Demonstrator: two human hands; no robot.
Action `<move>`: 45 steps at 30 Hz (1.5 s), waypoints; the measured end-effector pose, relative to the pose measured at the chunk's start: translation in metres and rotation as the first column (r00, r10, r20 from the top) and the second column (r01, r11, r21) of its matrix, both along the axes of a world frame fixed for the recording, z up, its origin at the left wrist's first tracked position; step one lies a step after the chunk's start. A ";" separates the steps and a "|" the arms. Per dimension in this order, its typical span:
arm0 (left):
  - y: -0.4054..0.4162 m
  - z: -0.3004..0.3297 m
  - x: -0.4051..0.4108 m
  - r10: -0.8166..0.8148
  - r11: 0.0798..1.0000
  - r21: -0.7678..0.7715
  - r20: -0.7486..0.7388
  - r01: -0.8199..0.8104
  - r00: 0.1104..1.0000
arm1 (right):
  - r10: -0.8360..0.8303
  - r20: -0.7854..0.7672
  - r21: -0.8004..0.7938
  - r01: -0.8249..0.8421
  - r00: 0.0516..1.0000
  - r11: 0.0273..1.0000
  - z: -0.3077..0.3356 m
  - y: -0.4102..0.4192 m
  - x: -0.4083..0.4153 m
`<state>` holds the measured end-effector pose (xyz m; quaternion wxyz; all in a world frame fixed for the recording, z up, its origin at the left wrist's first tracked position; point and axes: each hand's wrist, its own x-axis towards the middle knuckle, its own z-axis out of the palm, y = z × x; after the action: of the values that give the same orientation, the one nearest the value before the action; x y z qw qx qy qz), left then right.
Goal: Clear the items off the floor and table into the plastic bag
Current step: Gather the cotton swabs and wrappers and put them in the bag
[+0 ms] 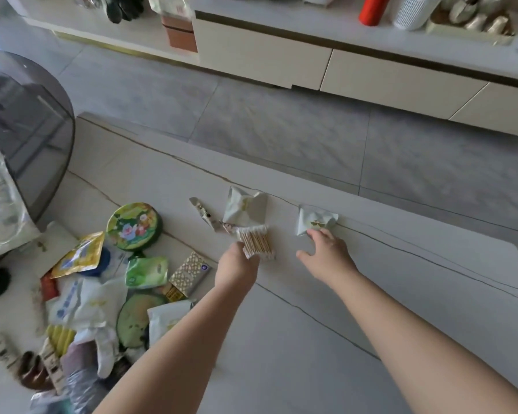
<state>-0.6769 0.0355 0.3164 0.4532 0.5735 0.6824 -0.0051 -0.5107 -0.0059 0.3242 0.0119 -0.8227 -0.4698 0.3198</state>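
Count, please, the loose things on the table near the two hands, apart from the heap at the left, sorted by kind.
White snack packets: 2, one crumpled and one touched by the right hand
Cotton swab packs: 1, held by the left hand
Torn wrapper strips: 1
Total: 4
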 end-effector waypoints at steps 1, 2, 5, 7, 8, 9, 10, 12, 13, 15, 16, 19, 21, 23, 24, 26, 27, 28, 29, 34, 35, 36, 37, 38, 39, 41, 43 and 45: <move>0.004 -0.006 0.005 0.015 1.000 0.014 0.002 -0.015 1.000 | 0.001 0.020 0.007 -0.001 1.000 1.000 -0.008 0.007 0.003; 0.007 -0.013 0.009 0.031 0.999 0.030 0.002 -0.031 1.000 | -0.003 0.041 0.008 0.002 0.999 1.000 -0.015 0.013 0.005; 0.014 -0.031 0.017 0.088 0.994 0.068 -0.018 -0.087 0.996 | -0.049 0.086 0.024 0.048 0.995 0.999 -0.032 0.030 0.008; 0.019 -0.040 0.017 0.120 0.991 0.062 -0.045 -0.117 0.992 | -0.077 0.081 0.021 0.076 0.994 0.997 -0.041 0.039 0.009; 0.021 -0.044 0.017 0.131 0.990 0.056 -0.052 -0.128 0.990 | -0.077 0.079 0.009 0.076 0.994 0.997 -0.046 0.042 0.009; 0.023 -0.046 0.016 0.137 0.990 0.053 -0.057 -0.134 0.989 | -0.068 0.081 -0.008 0.069 0.994 0.998 -0.052 0.044 0.010; 0.024 -0.048 0.015 0.139 0.990 0.050 -0.062 -0.136 0.988 | -0.058 0.084 -0.024 0.060 0.995 0.998 -0.056 0.045 0.012; 0.027 -0.050 0.014 0.131 0.991 0.037 -0.070 -0.128 0.989 | -0.031 0.093 -0.048 0.036 0.995 0.998 -0.063 0.044 0.014; 0.028 -0.050 0.014 0.127 0.992 0.027 -0.071 -0.126 0.989 | -0.007 0.112 -0.052 0.013 0.994 0.999 -0.066 0.042 0.014; 0.029 -0.049 0.012 0.136 0.991 0.002 -0.050 -0.137 0.989 | 0.061 0.166 -0.053 -0.053 0.984 0.997 -0.066 0.037 0.012; 0.029 -0.048 0.011 0.141 0.990 -0.006 -0.035 -0.141 0.989 | 0.095 0.182 -0.060 -0.085 0.979 0.995 -0.065 0.034 0.010; 0.029 -0.043 0.004 0.141 0.990 0.000 0.003 -0.141 0.990 | 0.172 0.177 -0.064 -0.163 0.969 0.985 -0.065 0.026 0.003; 0.029 -0.040 -0.006 0.120 0.993 0.014 0.005 -0.120 0.993 | 0.205 0.175 -0.030 -0.203 0.963 0.979 -0.063 0.025 -0.003; 0.030 -0.038 -0.019 0.119 0.992 0.034 0.000 -0.119 0.993 | 0.191 0.158 0.033 -0.199 0.969 0.979 -0.056 0.029 -0.011; 0.030 -0.037 -0.026 0.124 0.991 0.058 -0.015 -0.123 0.992 | 0.166 0.139 0.069 -0.177 0.976 0.982 -0.052 0.034 -0.016; 0.032 -0.035 -0.040 0.117 0.985 0.138 -0.091 -0.104 0.989 | 0.134 0.114 0.143 -0.150 0.984 0.978 -0.041 0.048 -0.030; 0.034 -0.035 -0.046 0.107 0.981 0.174 -0.139 -0.082 0.984 | 0.131 0.112 0.180 -0.150 0.985 0.972 -0.036 0.057 -0.037; 0.036 -0.035 -0.051 0.091 0.980 0.192 -0.190 -0.054 0.978 | 0.129 0.111 0.216 -0.150 0.985 0.965 -0.032 0.066 -0.044; 0.039 -0.034 -0.056 0.074 0.982 0.188 -0.232 -0.030 0.970 | 0.130 0.105 0.251 -0.153 0.986 0.956 -0.030 0.076 -0.050; 0.047 -0.043 -0.069 0.064 0.995 0.085 -0.185 -0.049 0.981 | 0.295 0.089 0.249 -0.308 0.951 0.918 -0.050 0.121 -0.070; 0.048 -0.046 -0.070 0.068 0.995 0.087 -0.178 -0.053 0.982 | 0.322 0.079 0.183 -0.331 0.944 0.926 -0.055 0.126 -0.073; 0.048 -0.048 -0.072 0.065 0.994 0.096 -0.184 -0.048 0.981 | 0.332 0.060 0.090 -0.337 0.941 0.937 -0.061 0.130 -0.076; 0.048 -0.050 -0.073 0.054 0.994 0.105 -0.193 -0.034 0.980 | 0.342 0.043 0.002 -0.342 0.939 0.940 -0.064 0.133 -0.077; 0.048 -0.051 -0.073 0.040 0.994 0.111 -0.198 -0.018 0.979 | 0.357 0.045 -0.047 -0.355 0.933 0.934 -0.068 0.135 -0.078; 0.047 -0.052 -0.074 0.027 0.993 0.119 -0.196 -0.004 0.980 | 0.374 0.065 -0.052 -0.371 0.925 0.927 -0.071 0.136 -0.077; 0.047 -0.054 -0.074 0.009 0.992 0.127 -0.189 0.016 0.982 | 0.383 0.101 -0.008 -0.384 0.918 0.923 -0.075 0.134 -0.075; 0.047 -0.053 -0.075 -0.008 0.991 0.132 -0.191 0.034 0.981 | 0.369 0.113 0.013 -0.373 0.922 0.928 -0.074 0.126 -0.075; 0.046 -0.053 -0.075 -0.017 0.990 0.136 -0.188 0.043 0.982 | 0.361 0.156 0.002 -0.366 0.919 0.931 -0.070 0.115 -0.076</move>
<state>-0.7523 0.0814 0.2634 0.3459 0.6110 0.7118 -0.0179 -0.5868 0.1092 0.2547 -0.0709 -0.7432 -0.6186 0.2449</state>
